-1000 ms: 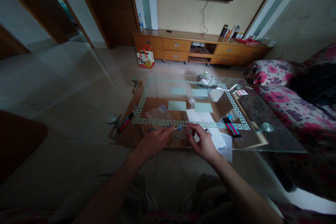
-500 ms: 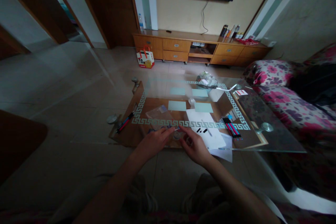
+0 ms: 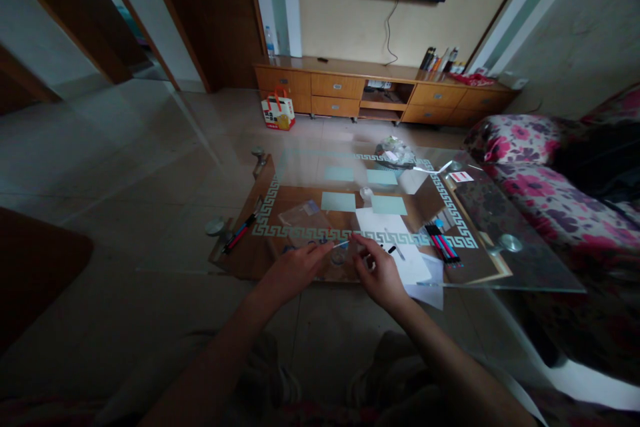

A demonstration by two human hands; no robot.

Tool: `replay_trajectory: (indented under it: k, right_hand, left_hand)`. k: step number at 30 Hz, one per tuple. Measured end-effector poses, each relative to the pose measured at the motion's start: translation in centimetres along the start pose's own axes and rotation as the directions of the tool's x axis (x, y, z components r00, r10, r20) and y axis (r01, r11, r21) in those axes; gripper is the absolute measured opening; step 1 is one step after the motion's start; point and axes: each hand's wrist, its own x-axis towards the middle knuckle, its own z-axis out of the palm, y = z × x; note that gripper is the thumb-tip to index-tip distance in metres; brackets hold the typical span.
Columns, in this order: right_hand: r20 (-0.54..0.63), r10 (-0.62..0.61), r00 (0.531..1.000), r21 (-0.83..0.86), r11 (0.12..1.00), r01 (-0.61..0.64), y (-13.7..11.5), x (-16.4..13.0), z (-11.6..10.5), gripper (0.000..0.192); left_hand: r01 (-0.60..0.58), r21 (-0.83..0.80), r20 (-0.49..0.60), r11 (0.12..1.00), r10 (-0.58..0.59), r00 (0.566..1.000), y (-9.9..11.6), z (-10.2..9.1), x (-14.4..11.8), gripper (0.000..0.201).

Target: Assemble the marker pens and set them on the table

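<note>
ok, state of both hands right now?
Left hand: closed, pinching a slim pen-like rod.
Right hand: curled near the rod's far end; grip can't be told.

On the glass coffee table [image 3: 339, 201] lies a transparent plastic pouch [image 3: 303, 215]; left of it, several pens [image 3: 240, 235]; farther right of it, a pen row [image 3: 443, 244].
</note>
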Motion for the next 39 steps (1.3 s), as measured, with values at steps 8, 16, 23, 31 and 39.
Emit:
replay_trajectory:
  k: [8,16,23,31,39]
  right_hand:
    - [-0.134,0.066,0.989,0.003,0.998,-0.066,0.3,0.2,-0.2,0.024]
    - [-0.175,0.096,0.98,0.028,0.995,-0.093,0.5,0.4,-0.2,0.019]
    - [-0.171,0.095,0.981,0.108,0.991,-0.077,1.0,0.6,0.1,0.03]
    - [-0.165,-0.088,0.982,-0.219,0.974,0.051,1.7,1.8,-3.2,0.026]
    - [0.048,-0.108,0.993,-0.649,0.753,0.113,2.5,1.7,-3.3,0.024]
  left_hand:
    - [-0.009,-0.006,-0.009,1.0,0.009,1.0,-0.1,0.1,0.1,0.045]
    - [-0.017,-0.006,-0.008,1.0,0.016,1.0,0.0,0.0,0.1,0.045]
    - [-0.013,-0.003,0.001,1.0,0.013,1.0,0.1,-0.2,0.1,0.045]
    - [-0.006,-0.006,0.003,1.0,0.006,1.0,-0.2,0.3,0.0,0.046]
    - [-0.026,-0.02,0.0,0.999,0.026,1.0,-0.2,0.2,0.0,0.045]
